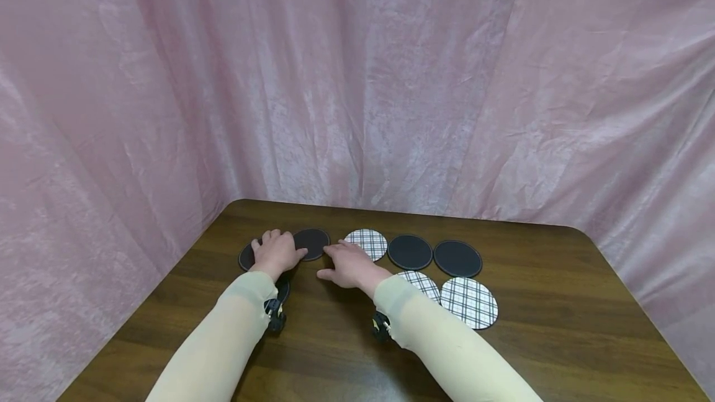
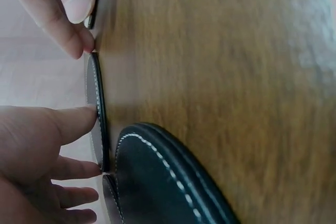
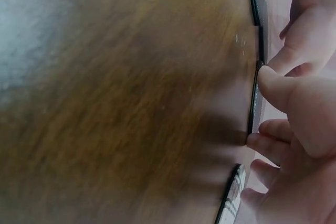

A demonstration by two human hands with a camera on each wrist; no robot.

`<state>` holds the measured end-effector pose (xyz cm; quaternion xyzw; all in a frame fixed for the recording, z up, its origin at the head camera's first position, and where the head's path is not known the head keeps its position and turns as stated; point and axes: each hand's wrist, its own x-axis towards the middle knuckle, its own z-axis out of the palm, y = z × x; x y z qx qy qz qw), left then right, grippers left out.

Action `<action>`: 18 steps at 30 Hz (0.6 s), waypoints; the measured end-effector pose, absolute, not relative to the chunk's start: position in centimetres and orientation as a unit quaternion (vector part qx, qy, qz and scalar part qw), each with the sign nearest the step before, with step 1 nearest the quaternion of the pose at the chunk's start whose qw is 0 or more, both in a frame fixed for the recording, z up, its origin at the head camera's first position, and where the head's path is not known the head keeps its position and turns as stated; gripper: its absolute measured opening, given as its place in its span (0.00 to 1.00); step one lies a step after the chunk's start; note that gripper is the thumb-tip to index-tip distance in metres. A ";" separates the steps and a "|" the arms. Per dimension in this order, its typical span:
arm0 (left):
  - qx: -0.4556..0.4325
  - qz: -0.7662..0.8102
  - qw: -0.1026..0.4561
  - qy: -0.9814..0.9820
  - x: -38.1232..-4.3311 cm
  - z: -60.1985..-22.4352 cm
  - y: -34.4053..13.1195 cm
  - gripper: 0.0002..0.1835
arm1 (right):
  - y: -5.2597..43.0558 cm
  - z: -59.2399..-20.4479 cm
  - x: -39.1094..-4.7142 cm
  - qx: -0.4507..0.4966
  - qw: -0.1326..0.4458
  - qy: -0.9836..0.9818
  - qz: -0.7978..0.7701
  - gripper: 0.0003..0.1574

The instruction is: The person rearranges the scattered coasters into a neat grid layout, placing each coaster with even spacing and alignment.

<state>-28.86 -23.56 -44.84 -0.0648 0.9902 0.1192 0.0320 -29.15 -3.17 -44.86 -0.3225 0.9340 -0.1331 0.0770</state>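
Observation:
A round black coaster (image 1: 311, 244) with a stitched rim lies flat on the wooden table between the two hands. My left hand (image 1: 277, 253) has its fingers spread, and in the left wrist view its thumb (image 2: 79, 121) is right at that coaster's edge. On the opposite side, my right hand (image 1: 350, 265) reaches in palm down, fingertips at the coaster's right rim. Partly hidden under the left hand is another black coaster (image 1: 245, 259). One more black coaster (image 2: 157, 182) lies nearer, mostly covered by the left wrist in the head view.
To the right, a plaid coaster (image 1: 366, 242) and two black coasters (image 1: 410, 252) continue the back row. Two plaid coasters, one partly behind the right forearm, lie in front, the outer plaid coaster (image 1: 469, 303) fully visible. A pink curtain (image 1: 357, 79) hangs behind the table (image 1: 558, 303).

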 end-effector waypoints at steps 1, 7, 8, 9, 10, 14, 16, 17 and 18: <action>-0.063 0.120 0.033 0.990 -28.7 -44.8 -23.5 0.34 | -3.1 -44.9 -29.1 -0.323 0.077 0.934 -0.133 0.42; -0.047 0.113 0.038 0.992 -28.1 -44.4 -23.6 0.33 | -2.8 -44.8 -28.4 -0.324 0.071 0.935 -0.124 0.41; -0.044 0.110 0.037 0.992 -27.9 -44.4 -23.6 0.33 | -2.8 -44.7 -28.3 -0.325 0.071 0.935 -0.124 0.41; -0.041 0.106 0.036 0.993 -27.8 -44.3 -23.6 0.33 | -2.7 -44.7 -28.2 -0.325 0.073 0.935 -0.124 0.41; -0.039 0.103 0.035 0.993 -27.6 -44.2 -23.6 0.34 | -2.6 -44.6 -28.1 -0.325 0.074 0.935 -0.124 0.41; -0.035 0.090 0.035 0.995 -27.0 -43.9 -23.4 0.34 | -2.2 -44.3 -27.8 -0.325 0.063 0.936 -0.123 0.39; -0.037 0.084 0.034 0.995 -26.7 -43.8 -23.2 0.33 | -2.1 -44.2 -27.6 -0.322 0.052 0.937 -0.123 0.38; -0.038 0.082 0.033 0.995 -26.5 -43.7 -23.1 0.33 | -2.0 -44.1 -27.5 -0.320 0.047 0.938 -0.122 0.37; -0.038 0.080 0.032 0.996 -26.4 -43.7 -23.1 0.33 | -1.9 -44.1 -27.5 -0.318 0.042 0.939 -0.122 0.37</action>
